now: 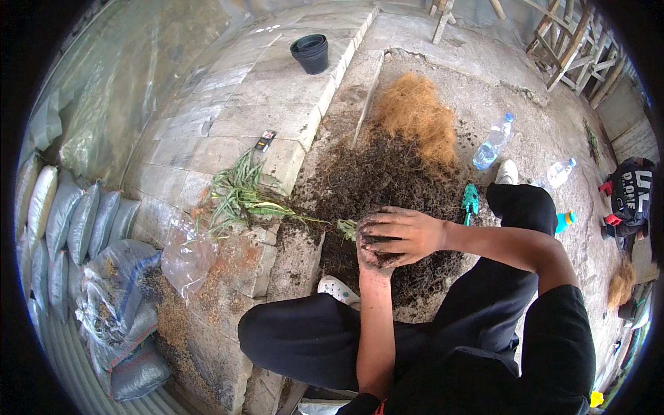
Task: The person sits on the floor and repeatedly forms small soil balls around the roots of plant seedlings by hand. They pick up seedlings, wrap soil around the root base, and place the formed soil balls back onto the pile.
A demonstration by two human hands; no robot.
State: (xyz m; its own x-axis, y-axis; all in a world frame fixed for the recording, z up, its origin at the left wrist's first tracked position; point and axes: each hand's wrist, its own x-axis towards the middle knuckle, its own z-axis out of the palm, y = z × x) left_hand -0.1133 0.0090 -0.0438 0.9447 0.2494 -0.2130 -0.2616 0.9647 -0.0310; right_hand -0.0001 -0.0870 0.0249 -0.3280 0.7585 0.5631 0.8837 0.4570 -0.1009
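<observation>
My right hand [410,236] is cupped over my left hand [365,252], both smeared with dark soil. A clump of soil [384,246] shows in the gaps between the fingers; most of it is hidden by the hands. Green leaves [347,229] stick out at the left of the hands, and how they join the clump cannot be seen. Beneath lies a spread pile of dark, fibrous soil [363,179]. A heap of brown coconut fibre [415,114] sits at its far end. Cut leafy plants [241,192] lie on the concrete slabs to the left.
A turquoise hand trowel [470,198] lies right of the soil, near plastic bottles [494,142]. Stacked black pots [311,54] stand on the raised slabs [259,111]. A clear plastic bag [189,259], an opened sack [116,301] and several filled bags [83,223] are at left.
</observation>
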